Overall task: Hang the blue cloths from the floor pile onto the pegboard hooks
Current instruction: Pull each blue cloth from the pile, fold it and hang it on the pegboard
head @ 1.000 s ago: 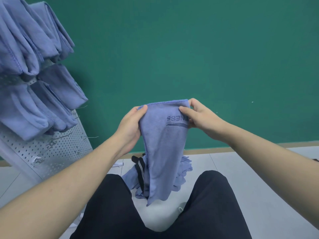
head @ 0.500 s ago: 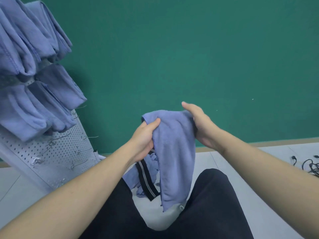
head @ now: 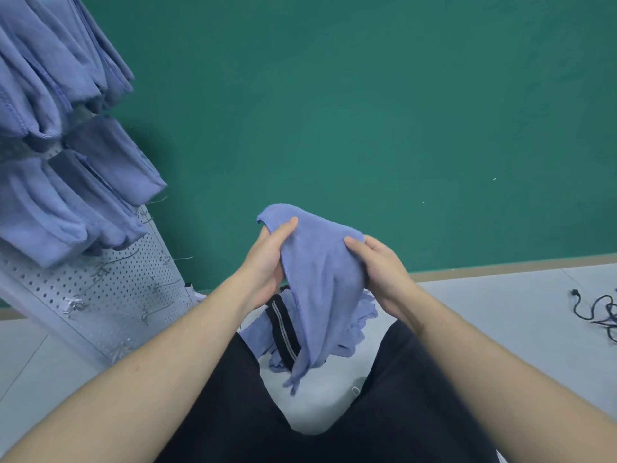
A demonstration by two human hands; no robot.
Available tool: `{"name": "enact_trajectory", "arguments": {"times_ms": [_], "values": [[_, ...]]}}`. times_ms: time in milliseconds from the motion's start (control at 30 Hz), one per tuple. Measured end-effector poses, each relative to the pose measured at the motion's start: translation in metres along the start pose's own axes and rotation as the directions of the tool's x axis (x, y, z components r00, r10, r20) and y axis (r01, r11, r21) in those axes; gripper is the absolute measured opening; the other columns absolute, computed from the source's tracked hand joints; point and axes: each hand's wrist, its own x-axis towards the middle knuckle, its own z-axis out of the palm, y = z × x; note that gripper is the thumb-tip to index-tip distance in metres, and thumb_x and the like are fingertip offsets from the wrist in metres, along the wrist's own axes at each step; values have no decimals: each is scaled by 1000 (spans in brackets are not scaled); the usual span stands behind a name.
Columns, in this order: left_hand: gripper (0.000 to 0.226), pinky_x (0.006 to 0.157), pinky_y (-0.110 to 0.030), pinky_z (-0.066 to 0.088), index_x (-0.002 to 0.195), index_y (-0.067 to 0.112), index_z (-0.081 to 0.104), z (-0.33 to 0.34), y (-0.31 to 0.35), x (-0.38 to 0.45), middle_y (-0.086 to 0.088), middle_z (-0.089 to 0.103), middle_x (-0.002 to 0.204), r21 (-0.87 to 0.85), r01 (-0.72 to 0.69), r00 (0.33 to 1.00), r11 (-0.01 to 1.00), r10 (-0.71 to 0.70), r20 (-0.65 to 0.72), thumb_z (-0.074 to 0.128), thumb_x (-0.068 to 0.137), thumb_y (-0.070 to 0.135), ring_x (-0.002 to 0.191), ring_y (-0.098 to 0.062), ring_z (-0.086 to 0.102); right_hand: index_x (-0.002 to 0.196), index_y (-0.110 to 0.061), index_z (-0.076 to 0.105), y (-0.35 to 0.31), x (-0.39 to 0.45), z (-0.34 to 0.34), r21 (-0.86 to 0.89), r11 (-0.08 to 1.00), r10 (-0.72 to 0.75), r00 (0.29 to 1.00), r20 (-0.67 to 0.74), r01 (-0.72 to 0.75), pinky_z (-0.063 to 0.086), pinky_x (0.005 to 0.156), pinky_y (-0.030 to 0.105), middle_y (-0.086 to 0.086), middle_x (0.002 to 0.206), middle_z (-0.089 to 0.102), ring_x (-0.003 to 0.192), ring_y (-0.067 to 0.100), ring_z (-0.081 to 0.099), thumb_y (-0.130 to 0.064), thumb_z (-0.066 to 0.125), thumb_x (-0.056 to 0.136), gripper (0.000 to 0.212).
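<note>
A flat matte green wall [head: 367, 111] is filling the background, meeting a smooth pale grey floor [head: 500, 312] along a thin tan skirting strip. At the left, a white perforated metal pegboard [head: 110, 295] is leaning across the view, its face dotted with even round holes and bristling with thin wire hooks [head: 120, 260], several of them bare. Soft, thick blue cloths [head: 50, 128] are hanging in folded, rounded bundles over its upper part, stitched hems showing along their edges.

The person's dark-trousered legs [head: 384, 412] are spreading across the bottom. Between them, on the floor, the pile of blue cloths [head: 350, 329] is lying crumpled, with a black strap [head: 283, 329] edged in pale stripes lying on it.

Above the pile, one fuzzy terry blue cloth [head: 320, 282] is drooping in a long tapering fold. The left hand [head: 267, 262] is gripping its upper left edge, thumb on top, and the right hand [head: 384, 272] is pinching its right side.

A thin black cable [head: 597, 309] is coiling at far right.
</note>
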Motion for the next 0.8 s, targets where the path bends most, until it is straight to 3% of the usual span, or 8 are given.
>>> {"name": "enact_trajectory", "arguments": {"times_ms": [133, 233, 333, 500, 567, 633, 700, 800], "values": [[30, 83, -38, 55, 127, 25, 54, -1, -25, -5, -4, 71, 119, -7, 46, 996, 999, -45, 81, 57, 99, 33, 102, -20, 69, 99, -11, 66, -5, 9, 6, 21, 1000, -4, 995, -97, 6, 49, 78, 33, 6, 97, 73, 86, 16, 64, -35, 65, 94, 24], [25, 97, -40, 52, 120, 16, 61, 4, -45, -12, -8, 74, 108, -74, 99, 994, 992, -95, 53, 62, 96, 26, 96, -18, 71, 99, -22, 58, -8, 16, 8, 30, 1000, 7, 992, -126, -3, 43, 78, 35, 5, 90, 57, 85, 16, 52, -44, 66, 87, 26], [21, 96, -42, 50, 116, 13, 67, 12, -59, -18, -8, 76, 108, -58, 91, 996, 994, -92, -2, 63, 97, 20, 94, -20, 72, 97, -24, 53, -8, 19, 9, -14, 999, 34, 991, -130, -36, 39, 74, 33, 1, 89, 51, 81, 16, 46, -44, 64, 89, 25], [11, 79, -35, 56, 109, 16, 60, 20, -57, -13, -5, 78, 97, -251, 4, 988, 968, -42, -147, 53, 101, 13, 90, -16, 74, 95, -14, 67, -14, 11, 6, -50, 997, 45, 987, -156, -53, 49, 69, 29, 5, 87, 70, 78, 16, 61, -38, 63, 96, 24], [10, 76, -31, 56, 105, 14, 59, 20, -52, -11, -6, 77, 94, -254, -27, 988, 967, -12, -152, 51, 101, 10, 89, -15, 74, 101, -9, 74, -15, 8, 3, -31, 995, 92, 985, -143, -97, 54, 79, 31, 4, 96, 78, 84, 16, 69, -50, 66, 91, 42], [8, 74, -30, 56, 104, 14, 58, 18, -45, -8, -7, 75, 93, -231, -29, 986, 973, -10, -166, 51, 102, 12, 86, -16, 74, 105, -17, 76, -13, 3, 3, -84, 983, 156, 983, -100, -165, 54, 87, 35, 0, 97, 79, 91, 17, 73, -63, 65, 84, 52], [7, 78, -32, 56, 106, 14, 57, 14, -40, -4, -11, 73, 98, -222, -12, 983, 975, -30, -182, 51, 102, 15, 87, -19, 72, 104, -20, 76, -5, -1, 4, -140, 972, 185, 982, -47, -190, 54, 88, 35, -4, 96, 78, 90, 17, 72, -59, 63, 84, 46], [13, 81, -33, 56, 114, 16, 56, 5, -34, -1, -11, 71, 109, -134, 18, 970, 991, -50, -239, 54, 102, 21, 94, -22, 70, 88, -18, 71, 7, -8, 5, -163, 975, 156, 987, 30, -149, 52, 83, 37, -3, 84, 71, 79, 19, 61, -36, 64, 91, 20]]}}
